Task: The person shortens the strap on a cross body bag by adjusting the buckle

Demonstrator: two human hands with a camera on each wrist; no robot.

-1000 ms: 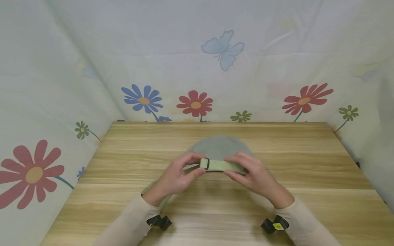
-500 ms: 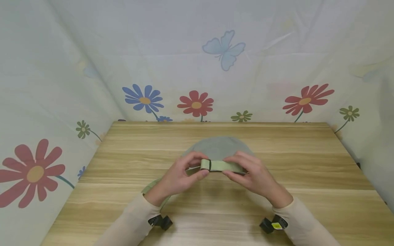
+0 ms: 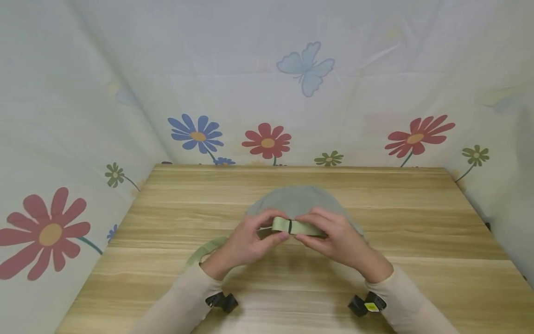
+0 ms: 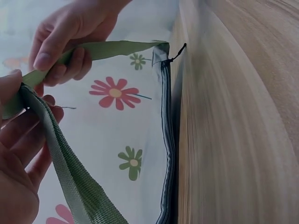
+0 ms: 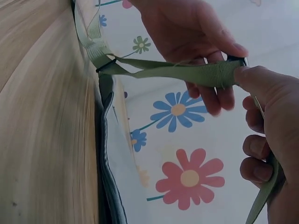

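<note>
A grey, half-round bag (image 3: 296, 199) lies on the wooden table in the head view, behind both hands. Its zipper (image 4: 167, 121) runs along the near edge in the left wrist view. My left hand (image 3: 246, 241) pinches the folded end of a green webbing strap (image 3: 308, 228) between thumb and fingers, right at a black slider buckle (image 3: 290, 226). On the slider's other side, my right hand (image 3: 344, 239) pinches the same strap. The fingertips of both hands are close together. More of the strap loops out past my left wrist onto the table.
A dark ring (image 5: 105, 65) joins the strap near one end of the bag in the right wrist view. A thin dark zipper cord (image 4: 178, 52) sticks out at the other end. A flower-printed curtain (image 3: 225, 83) stands behind the wooden table (image 3: 417, 222).
The black slider has shifted right along the strap, and the folded end beyond it has lengthened. My left hand has moved right and my right hand slightly left, bringing their fingertips closer.
</note>
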